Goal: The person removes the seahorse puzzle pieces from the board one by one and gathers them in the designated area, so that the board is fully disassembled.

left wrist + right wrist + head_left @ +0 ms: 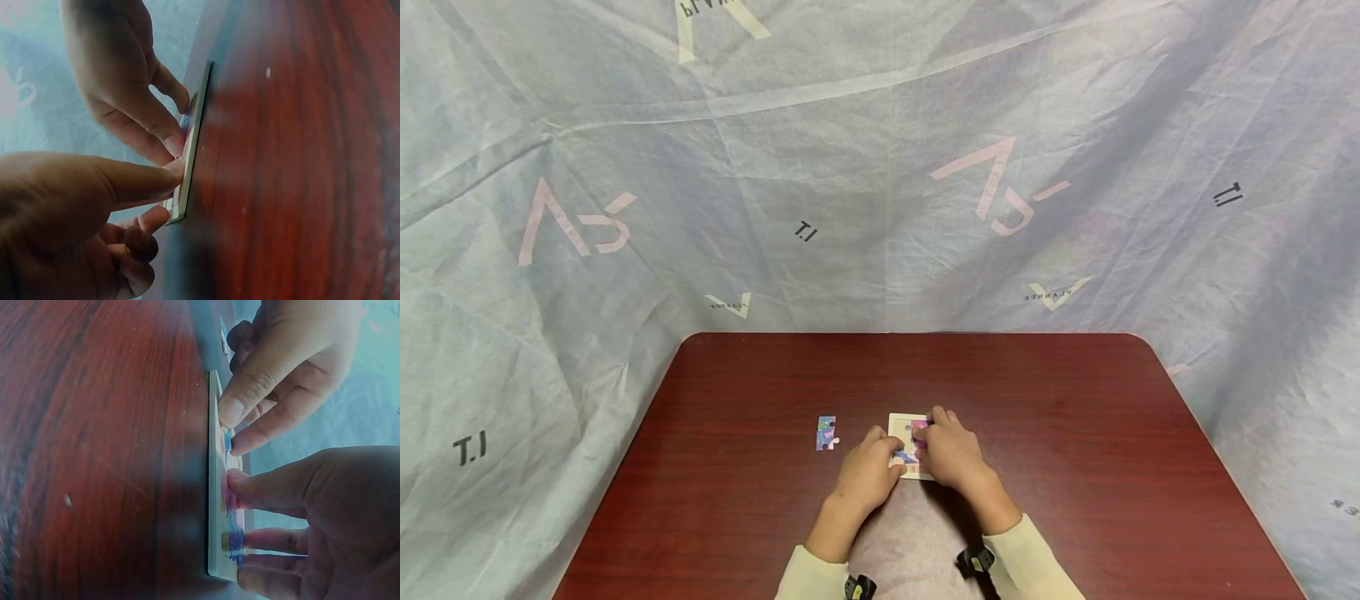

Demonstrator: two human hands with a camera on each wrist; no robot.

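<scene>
Left of the board (906, 416), a loose jigsaw part (824, 433) lies apart, probably to keep it out from under my fingers. My left hand (865, 468) sets thumb and forefinger close together on the board's left part, likely steadying it, though I cannot tell whether they pinch anything. Over its right part, my right hand (953, 450) spreads straight fingers onto the inset pieces (918, 425), seemingly to keep them flat.

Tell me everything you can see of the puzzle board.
The puzzle board is a thin, pale-rimmed rectangle, perhaps wooden, lying flat on the red-brown table. Pink, purple and blue pieces fill part of it; some pale base shows bare. The left hand and right hand touch it, partly hiding it.
</scene>
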